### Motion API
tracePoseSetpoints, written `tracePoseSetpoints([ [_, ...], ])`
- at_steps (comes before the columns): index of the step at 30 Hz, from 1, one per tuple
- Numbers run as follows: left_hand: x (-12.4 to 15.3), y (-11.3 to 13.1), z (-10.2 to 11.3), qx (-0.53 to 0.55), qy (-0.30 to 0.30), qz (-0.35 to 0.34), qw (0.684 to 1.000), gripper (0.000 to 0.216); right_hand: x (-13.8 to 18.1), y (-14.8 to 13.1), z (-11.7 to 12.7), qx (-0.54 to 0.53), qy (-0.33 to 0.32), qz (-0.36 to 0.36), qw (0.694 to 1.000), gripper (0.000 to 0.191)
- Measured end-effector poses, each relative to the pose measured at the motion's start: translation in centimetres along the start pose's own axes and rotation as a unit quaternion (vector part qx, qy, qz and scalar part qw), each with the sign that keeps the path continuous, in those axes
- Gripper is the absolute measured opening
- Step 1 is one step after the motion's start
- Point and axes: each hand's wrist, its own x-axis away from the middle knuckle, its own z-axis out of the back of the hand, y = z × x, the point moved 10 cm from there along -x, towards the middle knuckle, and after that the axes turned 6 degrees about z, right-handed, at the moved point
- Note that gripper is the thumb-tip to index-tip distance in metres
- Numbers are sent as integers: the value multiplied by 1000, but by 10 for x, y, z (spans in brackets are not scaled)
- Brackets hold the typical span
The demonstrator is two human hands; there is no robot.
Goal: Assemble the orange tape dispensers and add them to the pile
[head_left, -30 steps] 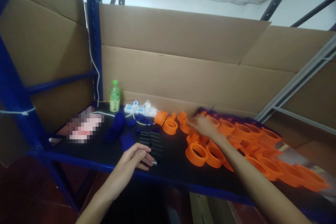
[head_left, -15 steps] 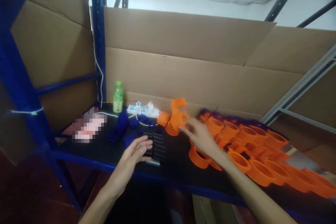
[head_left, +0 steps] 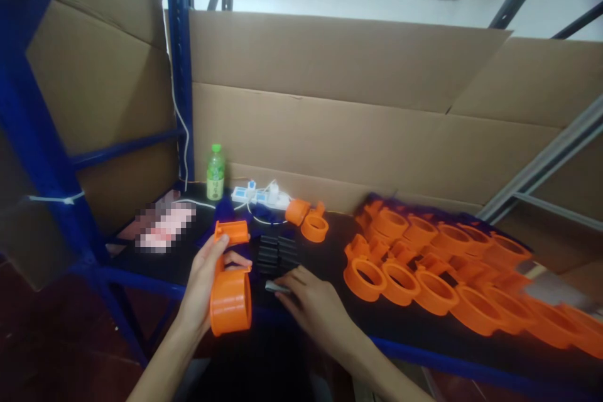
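An orange plastic part [head_left: 230, 301] with a wide ring at its lower end and a small bracket at its top is gripped in my left hand [head_left: 200, 289], tilted upright above the table's front edge. My right hand [head_left: 315, 301] is low over the table, its fingertips closed on a small silver-grey bar [head_left: 277, 287] whose left end sticks out. Just behind the bar lie rows of black slotted strips [head_left: 277, 253]. Two more orange parts [head_left: 315, 226] rest farther back, near the power strip. My right fingers hide the bar's other end.
Many similar orange ring parts [head_left: 433, 292] stand in rows on the right. A green bottle [head_left: 215, 173], a white power strip [head_left: 259, 195] with cables, and dark blue pieces [head_left: 226, 210] sit at the back left. Cardboard [head_left: 320, 100] walls the rear; a blue post [head_left: 51, 157] rises at left.
An orange part has gone from my right hand, by the back pair, into my left hand, which was empty. My right hand has come forward and left to the silver-grey bar.
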Motion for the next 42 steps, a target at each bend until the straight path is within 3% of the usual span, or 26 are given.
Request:
tracePoseSetpoints([
  [3,1,1,0,-6,3,-1,1000,44,5,4,-20,101,-26,-3,995,18],
  [7,2,0,-5,-47,-6,-14,999,41,8,5,-30,141,-23,-11,990,17],
  [21,4,-3,-19,-118,-52,-25,991,41,1,27,-19,18,-35,-90,995,16],
  [32,3,-5,-20,-112,-63,-14,992,37,-1,20,-15,14,-27,-79,996,15],
  [37,4,-8,-22,-112,-73,-1,991,36,-1,21,11,-102,38,-87,990,14],
  [42,8,-19,-30,-112,-114,44,986,34,-2,24,52,-290,67,-100,949,26],
])
